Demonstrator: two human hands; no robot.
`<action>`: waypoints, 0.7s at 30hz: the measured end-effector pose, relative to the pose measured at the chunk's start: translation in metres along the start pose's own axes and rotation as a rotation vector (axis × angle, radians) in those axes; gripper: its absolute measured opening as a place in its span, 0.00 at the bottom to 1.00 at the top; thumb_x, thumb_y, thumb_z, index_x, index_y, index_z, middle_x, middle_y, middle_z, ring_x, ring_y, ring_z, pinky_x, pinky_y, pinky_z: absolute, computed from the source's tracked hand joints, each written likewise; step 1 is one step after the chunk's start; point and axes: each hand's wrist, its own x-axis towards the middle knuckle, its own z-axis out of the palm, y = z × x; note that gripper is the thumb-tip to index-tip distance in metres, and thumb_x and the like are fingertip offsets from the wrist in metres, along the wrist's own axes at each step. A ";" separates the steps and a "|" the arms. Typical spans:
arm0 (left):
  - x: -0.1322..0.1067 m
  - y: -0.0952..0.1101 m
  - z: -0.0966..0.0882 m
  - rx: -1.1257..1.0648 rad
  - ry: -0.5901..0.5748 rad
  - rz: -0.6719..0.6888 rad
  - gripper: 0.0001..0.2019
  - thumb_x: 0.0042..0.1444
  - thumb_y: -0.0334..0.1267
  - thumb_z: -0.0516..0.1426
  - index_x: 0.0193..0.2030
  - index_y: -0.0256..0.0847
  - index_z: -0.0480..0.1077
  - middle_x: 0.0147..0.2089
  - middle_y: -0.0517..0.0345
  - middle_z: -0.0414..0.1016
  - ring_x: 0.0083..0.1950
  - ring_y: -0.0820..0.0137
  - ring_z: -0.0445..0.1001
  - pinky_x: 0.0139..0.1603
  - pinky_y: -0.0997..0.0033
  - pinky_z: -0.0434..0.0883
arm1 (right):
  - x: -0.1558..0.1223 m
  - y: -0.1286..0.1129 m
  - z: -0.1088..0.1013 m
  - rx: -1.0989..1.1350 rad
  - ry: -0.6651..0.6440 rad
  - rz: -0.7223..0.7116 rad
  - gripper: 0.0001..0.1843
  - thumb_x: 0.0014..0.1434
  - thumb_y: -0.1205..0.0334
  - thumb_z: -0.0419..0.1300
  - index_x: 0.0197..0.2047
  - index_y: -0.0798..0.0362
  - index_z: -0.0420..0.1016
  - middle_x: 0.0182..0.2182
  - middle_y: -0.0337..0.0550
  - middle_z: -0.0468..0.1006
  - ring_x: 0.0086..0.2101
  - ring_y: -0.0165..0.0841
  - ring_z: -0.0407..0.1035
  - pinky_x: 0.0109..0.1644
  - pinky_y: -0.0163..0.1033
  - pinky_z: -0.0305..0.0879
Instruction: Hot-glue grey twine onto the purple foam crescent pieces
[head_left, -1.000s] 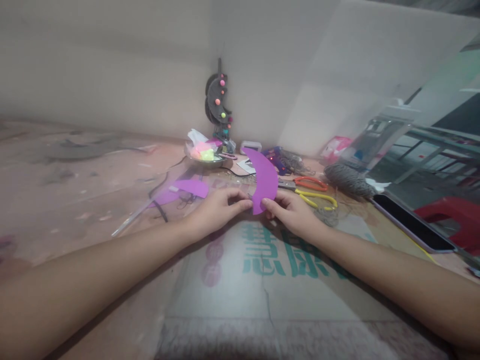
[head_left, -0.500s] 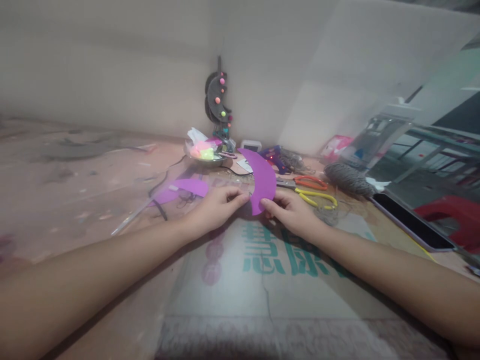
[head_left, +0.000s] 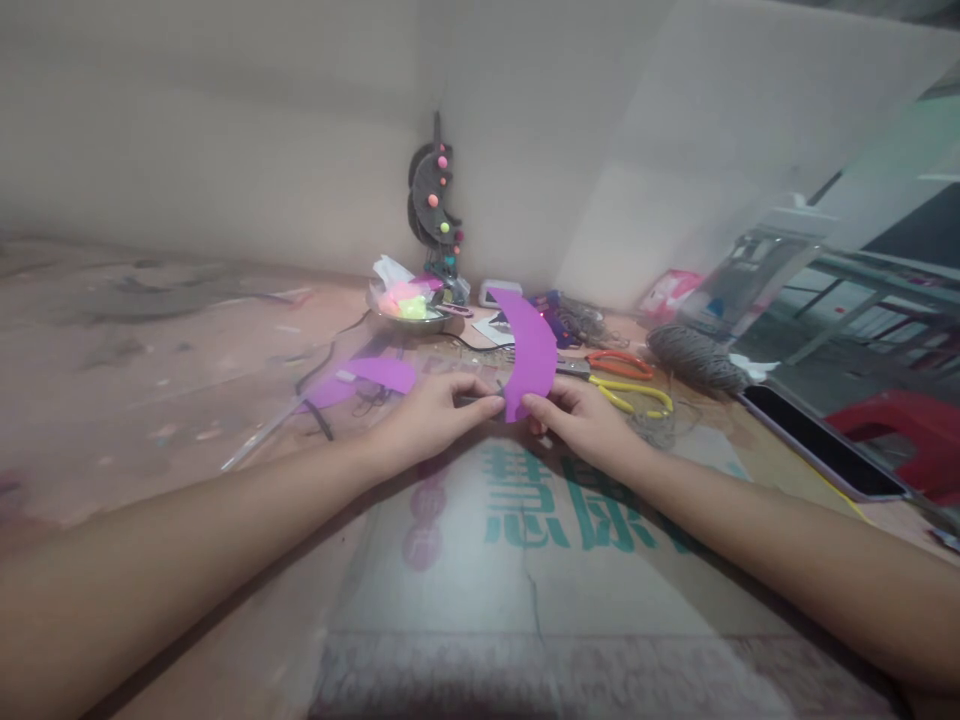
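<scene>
My right hand (head_left: 581,415) pinches the lower end of a purple crescent-shaped paper cutout (head_left: 531,345) between thumb and fingers. The cutout stands upright, its tip pointing up and to the left. Close by its inner edge, my left hand (head_left: 454,410) is closed in a pinch. A tiny dark bit shows at those fingertips, too small to name. More purple paper (head_left: 382,373) lies on the table to the left of my left hand. Beyond my right hand rest pliers with yellow handles (head_left: 634,395) and a tool with orange handles (head_left: 619,364).
A printed cardboard sheet (head_left: 465,600) lies under my hands. Behind stand a metal bowl of colourful pompoms (head_left: 409,322) and a grey crescent decoration (head_left: 431,200). To the right are a grey yarn ball (head_left: 694,357), a phone (head_left: 821,440) and a glue gun (head_left: 555,320).
The purple crescent has turned slightly and shifted a little up and to the right. My left fingertips have moved slightly right, toward its lower end.
</scene>
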 end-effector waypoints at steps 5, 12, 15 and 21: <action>0.002 0.000 0.000 -0.054 -0.002 0.044 0.20 0.60 0.51 0.50 0.36 0.37 0.75 0.35 0.57 0.76 0.34 0.70 0.71 0.34 0.74 0.65 | 0.001 0.003 -0.001 0.041 0.052 0.034 0.21 0.59 0.46 0.55 0.26 0.55 0.69 0.21 0.37 0.70 0.21 0.26 0.61 0.24 0.32 0.57; 0.000 -0.002 0.002 -0.094 0.135 0.066 0.18 0.57 0.44 0.57 0.54 0.42 0.70 0.42 0.55 0.76 0.40 0.69 0.73 0.41 0.70 0.69 | 0.003 0.002 -0.004 0.177 0.144 0.093 0.23 0.58 0.43 0.56 0.24 0.54 0.66 0.18 0.35 0.67 0.19 0.24 0.58 0.23 0.31 0.55; -0.003 0.002 0.000 0.017 0.174 0.128 0.16 0.58 0.39 0.55 0.52 0.43 0.72 0.48 0.54 0.76 0.45 0.67 0.73 0.47 0.67 0.69 | 0.004 0.002 -0.004 0.210 0.139 0.110 0.24 0.57 0.42 0.57 0.24 0.54 0.66 0.18 0.35 0.67 0.18 0.24 0.57 0.22 0.31 0.54; -0.005 0.006 0.000 0.061 0.185 0.176 0.14 0.59 0.41 0.55 0.49 0.43 0.74 0.51 0.54 0.76 0.51 0.65 0.72 0.53 0.65 0.68 | 0.003 0.000 -0.005 0.208 0.107 0.119 0.25 0.56 0.40 0.56 0.23 0.54 0.66 0.18 0.36 0.67 0.18 0.25 0.58 0.21 0.31 0.56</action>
